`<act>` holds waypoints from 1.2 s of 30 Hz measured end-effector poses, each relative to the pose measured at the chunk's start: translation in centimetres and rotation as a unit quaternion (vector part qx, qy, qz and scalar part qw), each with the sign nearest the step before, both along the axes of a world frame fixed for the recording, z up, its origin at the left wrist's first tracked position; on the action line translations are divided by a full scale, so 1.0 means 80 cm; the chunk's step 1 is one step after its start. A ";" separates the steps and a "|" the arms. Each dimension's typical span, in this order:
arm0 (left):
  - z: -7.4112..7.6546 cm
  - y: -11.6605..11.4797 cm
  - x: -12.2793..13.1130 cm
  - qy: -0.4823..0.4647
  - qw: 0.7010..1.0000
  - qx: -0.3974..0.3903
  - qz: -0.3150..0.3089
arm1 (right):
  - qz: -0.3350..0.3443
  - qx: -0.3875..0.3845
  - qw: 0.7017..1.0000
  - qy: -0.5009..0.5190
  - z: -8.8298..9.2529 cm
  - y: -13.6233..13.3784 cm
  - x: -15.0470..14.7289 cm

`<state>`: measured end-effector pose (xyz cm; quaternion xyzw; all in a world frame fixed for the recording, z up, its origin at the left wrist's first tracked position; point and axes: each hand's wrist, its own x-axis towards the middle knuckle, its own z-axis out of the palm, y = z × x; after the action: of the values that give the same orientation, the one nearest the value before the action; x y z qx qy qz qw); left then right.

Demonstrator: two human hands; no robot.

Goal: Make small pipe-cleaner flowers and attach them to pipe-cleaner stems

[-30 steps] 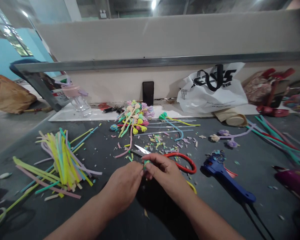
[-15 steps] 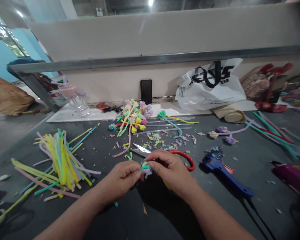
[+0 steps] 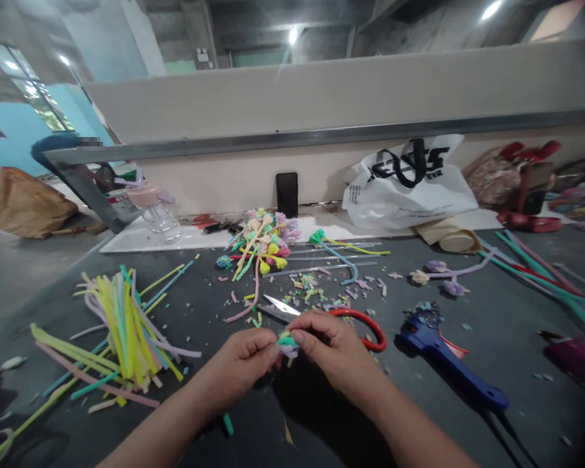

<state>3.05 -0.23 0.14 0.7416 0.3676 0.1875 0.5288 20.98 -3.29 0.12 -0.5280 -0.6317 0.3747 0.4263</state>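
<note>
My left hand (image 3: 241, 364) and my right hand (image 3: 331, 348) meet at the middle of the dark table (image 3: 322, 422), both pinching a small curled flower piece (image 3: 287, 342) of green, lilac and yellow strips. Both hands are closed on it, fingertips almost touching. Just behind my right hand lie red-handled scissors (image 3: 355, 318), blades pointing left. A bunch of finished pastel flowers (image 3: 266, 240) on stems lies further back.
A pile of coloured strips (image 3: 121, 322) lies to the left, a blue glue gun (image 3: 448, 361) to the right. Small cut scraps (image 3: 316, 286) litter the middle. At the back stand a white plastic bag (image 3: 409, 185), a black phone (image 3: 286, 194) and a clear bottle (image 3: 158, 211).
The hands have stayed together on the flower piece, turning it slightly. The view has tilted up, so everything sits a little lower in the picture.
</note>
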 end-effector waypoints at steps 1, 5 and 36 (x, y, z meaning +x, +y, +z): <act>-0.001 0.000 -0.001 -0.007 1.000 -0.010 -0.001 | 0.003 -0.002 1.000 0.004 -0.001 0.000 0.000; -0.002 0.002 -0.004 -0.022 1.000 -0.012 -0.017 | 0.019 -0.025 0.999 0.020 0.000 0.001 0.001; 0.003 0.018 -0.019 -0.006 0.983 0.074 -0.167 | 0.120 0.224 0.966 -0.052 0.002 -0.009 0.005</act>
<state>1.50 1.19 0.34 0.8285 0.2209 0.1276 0.4985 21.39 -3.99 0.25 -0.3577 -0.7799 0.2441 0.4520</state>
